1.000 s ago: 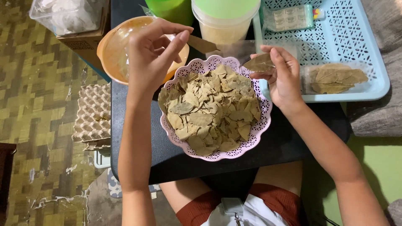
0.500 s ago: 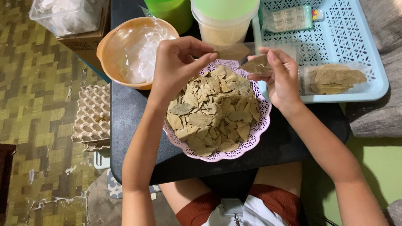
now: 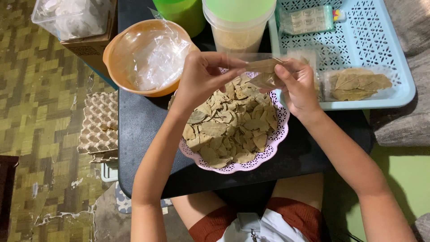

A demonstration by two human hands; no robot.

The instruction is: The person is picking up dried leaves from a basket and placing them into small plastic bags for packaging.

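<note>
While both hands (image 3: 204,76) pinch leaves (image 3: 264,67), orange bowl (image 3: 117,47) (bag-lined) beside, blue tray (image 3: 394,54)

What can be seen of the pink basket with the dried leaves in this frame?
The pink basket is round, shallow and plastic-looking, with a lacy, perforated scalloped rim. It sits flat on the dark table, just left of the blue tray, and is heaped with dried, brownish-green leaves. Its far rim is hidden behind the left hand and right hand, which hold a small clear bag above it. Neither hand clearly touches the basket.
</note>
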